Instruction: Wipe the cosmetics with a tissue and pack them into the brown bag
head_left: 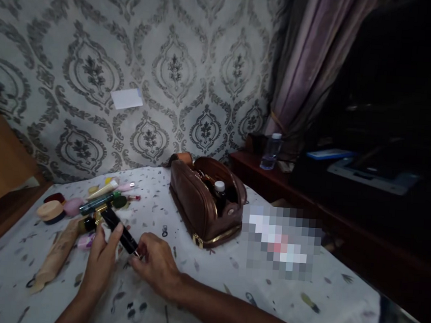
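Observation:
A slim black cosmetic tube (pixel 126 238) with a shiny silvery tip slants between my two hands. My left hand (pixel 102 253) is closed round its upper left part, thumb along the side. The fingers of my right hand (pixel 158 262) pinch the tip at the lower right end. To the left lie a green tube (pixel 99 203), a pink makeup sponge (pixel 73 206), a round beige compact (pixel 50 211) and a large beige tube (pixel 57 254). Beyond my right hand stands a brown toiletry bag (pixel 188 199), unzipped, with a white-capped dark bottle (pixel 219 187) inside.
The bed or table is covered by a white patterned cloth (pixel 191 297). A blurred-out item (pixel 279 242) lies right of the bag. On a dark wooden ledge at the back right stands a clear water bottle (pixel 271 151). A cardboard-coloured panel (pixel 5 161) rises at the left.

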Tool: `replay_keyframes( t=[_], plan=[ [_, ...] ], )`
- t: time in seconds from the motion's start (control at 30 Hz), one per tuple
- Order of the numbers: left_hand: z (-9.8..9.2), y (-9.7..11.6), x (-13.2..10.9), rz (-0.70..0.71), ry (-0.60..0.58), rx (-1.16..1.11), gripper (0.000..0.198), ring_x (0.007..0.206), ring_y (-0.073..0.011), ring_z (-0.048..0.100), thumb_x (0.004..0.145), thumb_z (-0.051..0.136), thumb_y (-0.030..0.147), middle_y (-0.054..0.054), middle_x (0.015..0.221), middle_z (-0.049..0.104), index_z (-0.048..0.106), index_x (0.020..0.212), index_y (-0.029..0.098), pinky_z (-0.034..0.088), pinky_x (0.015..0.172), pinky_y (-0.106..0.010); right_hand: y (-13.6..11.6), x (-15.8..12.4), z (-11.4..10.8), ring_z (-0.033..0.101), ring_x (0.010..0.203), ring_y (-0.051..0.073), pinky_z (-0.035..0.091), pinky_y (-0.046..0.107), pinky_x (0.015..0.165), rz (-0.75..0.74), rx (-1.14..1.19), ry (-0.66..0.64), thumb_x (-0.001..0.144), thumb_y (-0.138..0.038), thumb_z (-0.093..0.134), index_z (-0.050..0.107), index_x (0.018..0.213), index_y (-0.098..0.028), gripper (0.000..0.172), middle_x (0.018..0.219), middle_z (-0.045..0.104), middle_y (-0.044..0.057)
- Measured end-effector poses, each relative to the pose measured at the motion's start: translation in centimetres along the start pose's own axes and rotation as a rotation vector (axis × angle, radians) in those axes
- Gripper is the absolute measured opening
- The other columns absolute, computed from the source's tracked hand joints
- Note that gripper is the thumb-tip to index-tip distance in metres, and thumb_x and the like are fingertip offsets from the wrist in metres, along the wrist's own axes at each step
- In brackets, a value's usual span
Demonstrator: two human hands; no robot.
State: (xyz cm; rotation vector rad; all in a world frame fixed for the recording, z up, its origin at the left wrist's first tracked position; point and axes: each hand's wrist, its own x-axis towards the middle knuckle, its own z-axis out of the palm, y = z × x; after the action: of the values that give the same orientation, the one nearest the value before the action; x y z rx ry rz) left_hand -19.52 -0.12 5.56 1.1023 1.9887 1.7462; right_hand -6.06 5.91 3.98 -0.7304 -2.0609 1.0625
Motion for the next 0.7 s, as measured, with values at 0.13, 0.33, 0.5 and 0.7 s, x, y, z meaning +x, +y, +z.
replay_keyframes(
  t=[0.13,0.33,0.5,0.7],
  plan=[
    [1.7,0.7,-1.2,-0.083,-0.072,0.021,0.043,0.096,-0.0251,0.060,0.073,0.065,0.061,-0.002,0.093,0.065,0.061,0.093,0.023,0.049,0.093,-0.038,0.3,0.2,0.0,0.045,0.063,0.011,0.032,0.021,0.060,0.016,-0.024,0.056,0.067,-0.012,0.069,0.047,0.068,-0.021,0.024,0.069,0.050,-0.006],
    [2.5,-0.1,-1.4,-0.064,-0.181,0.010,0.046,0.069,-0.0195,0.058,0.070,0.068,0.060,0.001,0.071,0.061,0.064,0.093,0.020,0.052,0.075,-0.034,0.9,0.9,0.1,0.047,0.060,0.012,0.032,0.022,0.057,0.084,-0.036,0.075,0.074,-0.019,0.061,0.048,0.067,-0.021,0.015,0.064,0.052,-0.005],
    [2.2,0.3,-0.9,0.036,-0.232,-0.102,0.039,0.103,-0.0239,0.061,0.080,0.065,0.049,-0.005,0.100,0.068,0.063,0.103,0.018,0.046,0.099,-0.036,1.1,1.0,0.4,0.048,0.060,0.013,0.032,0.022,0.057,0.053,-0.085,0.012,0.075,-0.020,0.060,0.049,0.070,-0.020,0.013,0.066,0.054,-0.004],
    [1.1,0.6,-0.1,-0.021,-0.081,-0.047,0.045,0.120,-0.0263,0.055,0.084,0.060,0.049,-0.008,0.116,0.064,0.057,0.119,0.020,0.039,0.108,-0.039,0.4,0.4,0.3,0.049,0.061,0.013,0.029,0.022,0.056,0.025,-0.188,-0.052,0.074,-0.015,0.061,0.049,0.070,-0.021,0.014,0.065,0.054,-0.004]
  ],
)
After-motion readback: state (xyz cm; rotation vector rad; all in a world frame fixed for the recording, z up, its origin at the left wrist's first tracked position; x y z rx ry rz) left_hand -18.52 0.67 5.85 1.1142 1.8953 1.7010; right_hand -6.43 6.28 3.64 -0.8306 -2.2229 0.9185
